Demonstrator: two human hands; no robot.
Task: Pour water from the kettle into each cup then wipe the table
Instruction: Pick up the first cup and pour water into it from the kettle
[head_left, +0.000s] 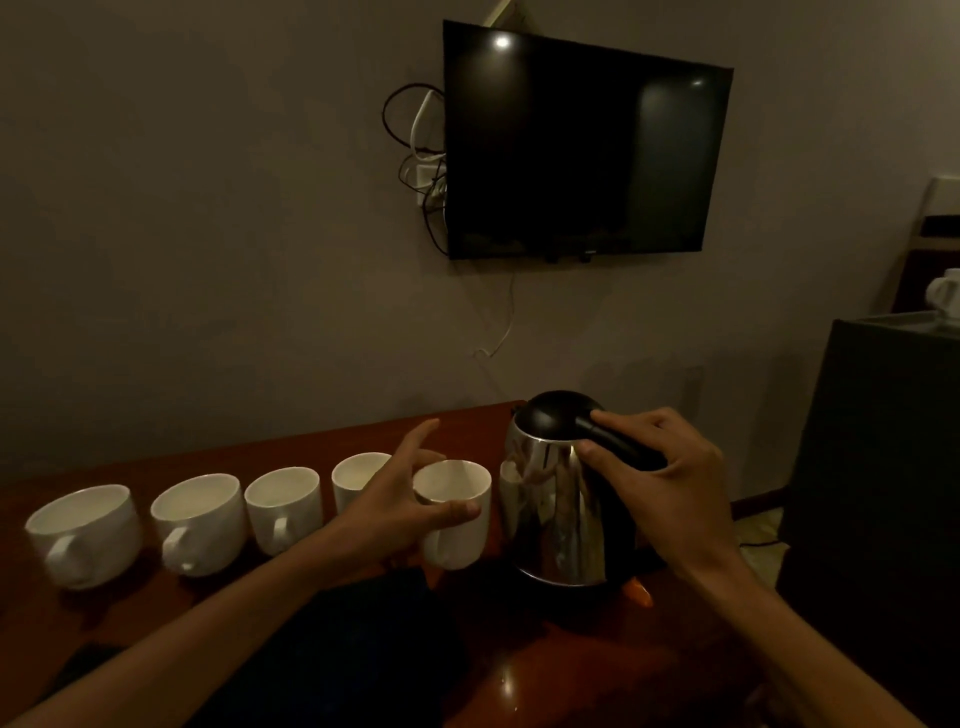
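Head view. Your right hand (670, 483) grips the black handle (618, 441) of the steel kettle (561, 509), which stands upright on the wooden table (571, 675). Your left hand (395, 499) brackets the white cup (452, 540) just left of the kettle, thumb across its front, fingers spread behind. Four further cups (283, 506) continue the row leftward. A dark cloth (363, 623) lies nearer you; a television (582, 150) hangs on the wall.

Cups (200, 519) were plain white. Kettle (561, 519) had a shiny silver body, black lid and black handle, with an orange switch (640, 592) at the base. Table (571, 670) was glossy reddish-brown wood. Cloth (363, 639) was dark, near black. TV (582, 150) was black. Wall (208, 208) was plain grey. Cables (415, 140) were black and white.
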